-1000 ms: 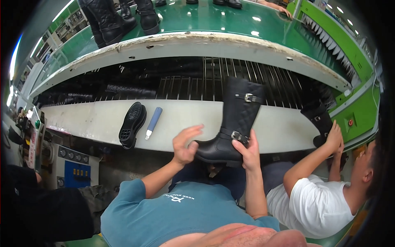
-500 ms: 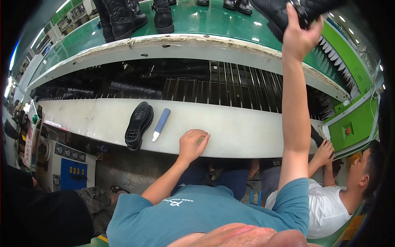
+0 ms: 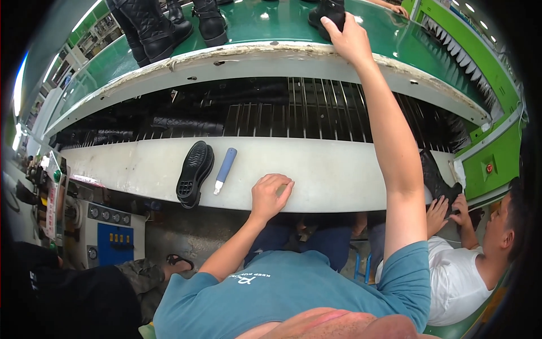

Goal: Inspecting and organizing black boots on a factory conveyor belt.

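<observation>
Clamped with the right hand (image 3: 351, 42) on the black boot (image 3: 327, 16), close to the near edge of the green surface (image 3: 265, 29); cannot tell whether fully set down. Best to settle it level before letting go. Empty in the left hand (image 3: 272, 195), loosely curled, thumb apart, by the near edge of the white counter (image 3: 333, 169). Leave the black sole (image 3: 195, 174) and blue-handled tool (image 3: 226, 168) there undisturbed. Mind a gap from the other black boots (image 3: 153, 35), farther left.

Sole (image 3: 195, 174) on bench (image 3: 327, 169), left of centre; tool (image 3: 226, 171) just right. Upper left: paired boots (image 3: 153, 31) on deck (image 3: 271, 28). Upper centre: single boot (image 3: 328, 17).
</observation>
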Tool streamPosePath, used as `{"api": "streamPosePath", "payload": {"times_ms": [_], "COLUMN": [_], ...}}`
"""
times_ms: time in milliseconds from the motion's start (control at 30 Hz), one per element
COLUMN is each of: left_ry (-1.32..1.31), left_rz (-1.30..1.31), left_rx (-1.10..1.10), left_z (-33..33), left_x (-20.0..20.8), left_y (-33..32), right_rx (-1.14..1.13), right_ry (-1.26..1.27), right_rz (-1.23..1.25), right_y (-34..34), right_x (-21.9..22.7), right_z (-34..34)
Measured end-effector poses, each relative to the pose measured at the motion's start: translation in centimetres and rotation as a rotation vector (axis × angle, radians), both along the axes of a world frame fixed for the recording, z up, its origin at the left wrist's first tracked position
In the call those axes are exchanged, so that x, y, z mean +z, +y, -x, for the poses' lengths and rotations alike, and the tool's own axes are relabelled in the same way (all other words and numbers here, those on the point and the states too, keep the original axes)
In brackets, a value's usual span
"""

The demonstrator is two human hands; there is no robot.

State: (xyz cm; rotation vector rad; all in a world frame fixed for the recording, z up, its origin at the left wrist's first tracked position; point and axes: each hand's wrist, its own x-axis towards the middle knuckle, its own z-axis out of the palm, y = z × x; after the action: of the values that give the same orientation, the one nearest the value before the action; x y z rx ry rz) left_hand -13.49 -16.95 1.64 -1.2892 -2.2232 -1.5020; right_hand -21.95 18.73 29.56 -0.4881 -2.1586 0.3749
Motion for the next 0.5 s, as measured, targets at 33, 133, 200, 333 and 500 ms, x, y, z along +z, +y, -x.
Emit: {"api": "streamPosePath", "payload": {"times_ms": [33,133,200,333,500], "left_ry": [0.001,0.010,0.022,0.030,0.047], "left_rz": [0.012,0.007,0.007,0.012,0.016], "left_rx": [-0.004,-0.009,-0.001,-0.003,-0.015], "left_z": [0.1,-0.2,-0.2,-0.5,-0.7], "left_x": [0.0,-0.3,-0.3,-0.2,-0.3], "left_y": [0.0,0.4,0.4,0.2,0.7], "right_rx": [0.057,0.085,0.233,0.263,0.015], "right_ry": [-0.003,0.296,0.564,0.447,0.112], "right_rz": [-0.043,-0.167,-0.255,-0.023,0.138], "right_y": [-0.6,-3.2,-6.0,-7.7,-6.3], "right_x": [-0.3,-3.8,-6.1,-16.2,-29.3], "right_z": [-0.7,-3.2,-5.8,-9.6,-13.8]}}
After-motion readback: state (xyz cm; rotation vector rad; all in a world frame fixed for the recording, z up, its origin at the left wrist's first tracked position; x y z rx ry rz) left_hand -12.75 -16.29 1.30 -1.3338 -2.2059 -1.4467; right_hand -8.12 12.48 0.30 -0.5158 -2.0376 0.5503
